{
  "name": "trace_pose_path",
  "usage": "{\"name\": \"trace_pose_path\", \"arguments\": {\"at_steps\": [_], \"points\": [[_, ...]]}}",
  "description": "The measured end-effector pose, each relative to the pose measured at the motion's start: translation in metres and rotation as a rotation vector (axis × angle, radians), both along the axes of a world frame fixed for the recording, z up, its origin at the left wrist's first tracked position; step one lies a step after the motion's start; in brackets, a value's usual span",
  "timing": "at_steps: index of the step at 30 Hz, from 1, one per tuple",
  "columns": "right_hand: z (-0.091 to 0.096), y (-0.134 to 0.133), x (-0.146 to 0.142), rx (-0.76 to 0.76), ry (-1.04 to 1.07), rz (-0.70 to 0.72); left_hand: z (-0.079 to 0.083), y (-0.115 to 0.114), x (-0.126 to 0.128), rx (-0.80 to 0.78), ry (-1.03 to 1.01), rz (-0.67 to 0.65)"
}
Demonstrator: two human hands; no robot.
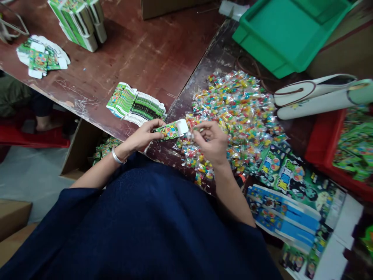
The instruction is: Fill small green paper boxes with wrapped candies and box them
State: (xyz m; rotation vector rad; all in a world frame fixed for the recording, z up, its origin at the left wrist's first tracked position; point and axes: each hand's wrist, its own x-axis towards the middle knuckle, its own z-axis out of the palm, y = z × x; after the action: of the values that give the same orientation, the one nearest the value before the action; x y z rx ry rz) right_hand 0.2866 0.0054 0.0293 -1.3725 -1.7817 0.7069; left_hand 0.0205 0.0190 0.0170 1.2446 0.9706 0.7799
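Observation:
My left hand is closed round a small green candy box printed with coloured sweets. The box lies tilted, its white end flap standing out towards the right. Close beside that flap is my right hand, fingers curled and thumb against the fingertips; what they hold, if anything, I cannot make out. Below and around this hand spreads a heap of small clear bags of coloured candies. Left of the heap, a fanned row of flat green and white candy boxes lies on the brown table.
A green plastic bin stands at the back right. At the right are a white rolled sheet, a red crate of green packets and printed cardboard sheets. Stacked green boxes and loose cartons lie at the far left.

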Motion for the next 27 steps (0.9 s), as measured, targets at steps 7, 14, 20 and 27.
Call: {"name": "trace_pose_path", "arguments": {"at_steps": [7,14,20,27], "points": [[0.026,0.008,-0.008,0.064,0.326,0.021,-0.001,-0.006,0.018,-0.037,-0.145,-0.154],[0.037,0.011,-0.005,0.096,0.049,0.231,0.005,-0.006,0.020,-0.143,-0.286,-0.241],[0.043,0.018,0.001,0.059,0.041,0.314,0.001,-0.008,0.023,-0.235,-0.324,-0.233],[0.041,0.030,0.014,-0.055,0.097,0.379,-0.001,-0.005,0.022,-0.202,-0.318,-0.237]]}}
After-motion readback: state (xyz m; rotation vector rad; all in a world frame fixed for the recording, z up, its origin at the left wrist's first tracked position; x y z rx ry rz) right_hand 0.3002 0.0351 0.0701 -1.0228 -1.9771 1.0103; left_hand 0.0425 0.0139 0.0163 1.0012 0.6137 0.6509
